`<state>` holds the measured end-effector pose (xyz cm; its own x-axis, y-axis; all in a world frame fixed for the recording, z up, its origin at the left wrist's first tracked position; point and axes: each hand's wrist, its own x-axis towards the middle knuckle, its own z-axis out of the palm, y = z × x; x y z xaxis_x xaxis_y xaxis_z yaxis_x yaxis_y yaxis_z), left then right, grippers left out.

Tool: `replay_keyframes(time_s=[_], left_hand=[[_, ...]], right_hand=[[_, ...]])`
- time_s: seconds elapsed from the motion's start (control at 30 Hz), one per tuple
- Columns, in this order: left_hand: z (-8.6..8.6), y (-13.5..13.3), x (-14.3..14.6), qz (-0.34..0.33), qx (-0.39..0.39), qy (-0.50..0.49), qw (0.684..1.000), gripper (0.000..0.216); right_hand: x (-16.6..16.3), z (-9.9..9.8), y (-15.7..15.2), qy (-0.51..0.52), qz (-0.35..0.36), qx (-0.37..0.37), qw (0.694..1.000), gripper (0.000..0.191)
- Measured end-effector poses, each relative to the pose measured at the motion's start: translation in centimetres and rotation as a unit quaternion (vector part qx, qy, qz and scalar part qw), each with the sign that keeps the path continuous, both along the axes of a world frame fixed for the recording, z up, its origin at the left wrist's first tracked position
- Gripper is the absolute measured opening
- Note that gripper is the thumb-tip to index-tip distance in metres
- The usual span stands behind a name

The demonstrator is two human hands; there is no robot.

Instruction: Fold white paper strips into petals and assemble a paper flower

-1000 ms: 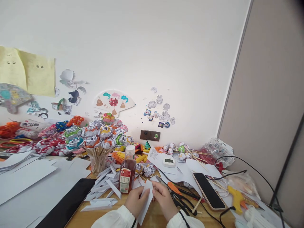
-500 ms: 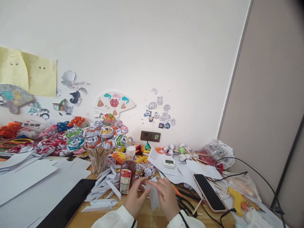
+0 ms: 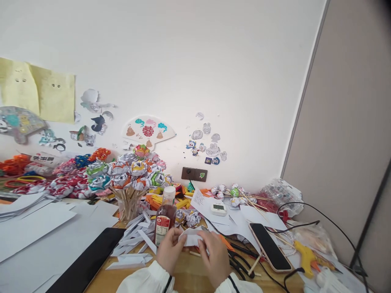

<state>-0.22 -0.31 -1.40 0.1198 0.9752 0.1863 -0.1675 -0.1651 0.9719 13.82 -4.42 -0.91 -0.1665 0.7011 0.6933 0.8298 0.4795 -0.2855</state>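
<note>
Between my two hands is a small white sheet of paper (image 3: 192,239), held level above the wooden table. My left hand (image 3: 171,249) pinches its left end between thumb and fingers. At the right end, my right hand (image 3: 214,254) grips it the same way. A bottle of dark red liquid with a white cap (image 3: 165,219) stands just behind my left hand. Left of the bottle lies a pile of folded white paper strips (image 3: 134,240). Black-handled scissors (image 3: 240,262) lie just right of my right hand, partly hidden by it.
Paper flowers on sticks (image 3: 128,173) fill a clear cup (image 3: 127,209) at the back left. White sheets (image 3: 82,232) and a black flat slab (image 3: 88,258) cover the left. On the right are a phone (image 3: 270,247), a white timer (image 3: 218,209), a yellow glue gun (image 3: 305,258) and cables.
The paper, which hung downward between my hands, is now stretched sideways and held at both ends. My hands have moved slightly apart.
</note>
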Motion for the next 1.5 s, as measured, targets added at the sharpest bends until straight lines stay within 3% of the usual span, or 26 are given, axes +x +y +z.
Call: replay_keyframes(time_s=[0.17, 0.43, 0.7, 1.0, 1.3, 1.5], left_hand=[[0.7, -0.1, -0.1, -0.044, -0.090, -0.105, 0.989, 0.044], [-0.4, -0.1, 0.5, -0.029, -0.086, 0.034, 0.995, 0.044], [-0.6, 0.3, 0.0, -0.056, -0.103, 0.024, 0.993, 0.043], [0.2, -0.1, 0.2, -0.089, -0.109, 0.013, 0.990, 0.047], [-0.6, 0.1, 0.6, -0.111, -0.061, 0.023, 0.992, 0.043], [-0.6, 0.0, 0.8, -0.102, -0.129, 0.016, 0.986, 0.045]], right_hand=[[-0.9, -0.4, -0.2, -0.015, 0.048, -0.027, 0.998, 0.023], [-0.4, 0.4, 0.2, 0.055, 0.066, -0.018, 0.996, 0.030], [-0.1, -0.7, 1.1, 0.163, 0.114, -0.113, 0.974, 0.036], [0.0, -1.2, 1.5, 0.210, 0.131, -0.106, 0.963, 0.016], [0.1, -1.8, 1.9, 0.257, 0.112, -0.153, 0.948, 0.016], [-0.1, -1.4, 1.6, 0.232, 0.108, -0.154, 0.954, 0.016]])
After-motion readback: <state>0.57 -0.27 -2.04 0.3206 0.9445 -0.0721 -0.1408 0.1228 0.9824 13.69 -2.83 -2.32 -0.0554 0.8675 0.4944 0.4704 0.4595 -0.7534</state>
